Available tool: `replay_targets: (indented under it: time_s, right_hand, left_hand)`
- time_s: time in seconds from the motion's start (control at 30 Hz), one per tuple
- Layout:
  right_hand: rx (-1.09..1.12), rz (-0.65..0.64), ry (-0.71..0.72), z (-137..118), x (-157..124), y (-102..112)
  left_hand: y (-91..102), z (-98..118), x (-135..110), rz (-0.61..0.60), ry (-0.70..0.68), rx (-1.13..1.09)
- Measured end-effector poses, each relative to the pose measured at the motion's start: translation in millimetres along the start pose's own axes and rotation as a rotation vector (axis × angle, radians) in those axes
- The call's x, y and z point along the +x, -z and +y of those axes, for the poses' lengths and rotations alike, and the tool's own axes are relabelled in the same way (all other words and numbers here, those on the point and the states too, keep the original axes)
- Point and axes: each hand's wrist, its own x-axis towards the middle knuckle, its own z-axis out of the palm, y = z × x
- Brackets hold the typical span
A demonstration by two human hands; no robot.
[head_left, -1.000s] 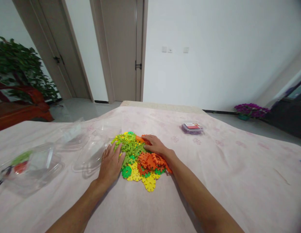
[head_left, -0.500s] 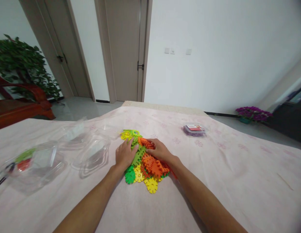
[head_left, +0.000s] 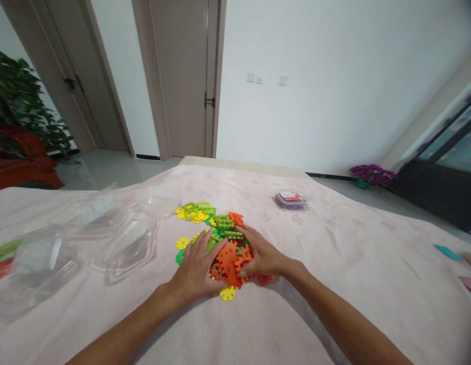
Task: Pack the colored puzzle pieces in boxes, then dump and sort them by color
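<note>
In the middle of the cloth, straight in front of you, the pile of toothed plastic pieces lies between your two hands, orange towards you and green at its far side. Your left hand is palm down over the near left of it, fingers spread wide; your right hand curves round the right side, thumb and fingers well apart. Neither seems to pinch a single piece, though what lies under the palms you cannot tell from here. Cupped this way from both sides, the hands probably act as walls, since thin, stacked pieces like these would slide outward easily. A yellow disc pokes out at the near edge, below your left thumb, where neither hand walls it in. Another cluster, of yellow and lime pieces, spreads flat beyond your left fingertips, outside your hold. The clear boxes lie off to the left, apart from the pile, which leaves both your arms room. The purple box, label upward, sits farther off to the right, well out of your hands' way.
</note>
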Motion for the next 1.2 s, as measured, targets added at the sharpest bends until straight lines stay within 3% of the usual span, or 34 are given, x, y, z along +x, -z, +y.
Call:
replay_targets:
  time_s: [0.1, 0.2, 0.27, 0.37, 0.43, 0.5, 0.6, 0.67, 0.8, 1.0, 1.2]
  right_hand:
    - [0.001, 0.251, -0.082, -8.5, 20.5, -22.5]
    - [0.198, 0.468, -0.217, -20.4, 46.8, -41.6]
    - [0.410, 0.471, -0.270, -30.8, 59.3, -48.7]
    - [0.569, 0.345, -0.159, -40.0, 68.0, -46.3]
    - [0.462, 0.345, -0.048, -33.2, 69.4, -33.7]
    - [0.222, 0.444, -0.024, -13.3, 68.4, -12.5]
    - [-0.191, 0.608, -0.237, 30.8, 61.9, 28.3]
    - [-0.457, 0.652, -0.375, 59.1, 56.0, 53.8]
    - [-0.842, 0.566, -0.584, 94.8, 49.5, 85.3]
    - [-1.003, 0.401, -0.718, 109.6, 57.0, 103.0]
    - [-0.994, 0.353, -0.661, 94.7, 56.8, 100.7]
  left_hand:
    - [0.5, -7.6, 11.5, 0.112, 0.043, 0.007]
    - [7.5, -23.0, 25.9, 0.307, 0.135, -0.054]
    - [12.4, -36.9, 28.6, 0.450, 0.235, -0.107]
    - [16.6, -57.6, 21.6, 0.580, 0.310, -0.114]
    - [17.0, -67.1, 14.4, 0.582, 0.261, -0.103]
    - [16.3, -71.5, 9.0, 0.554, 0.213, -0.125]
    - [14.7, -71.4, 7.3, 0.522, 0.168, -0.188]
    - [13.4, -70.3, 8.9, 0.507, 0.147, -0.218]
    - [10.5, -71.4, 12.2, 0.490, 0.157, -0.230]
    - [6.6, -71.5, 11.4, 0.463, 0.184, -0.179]
    - [5.6, -69.3, 9.7, 0.514, 0.127, -0.028]
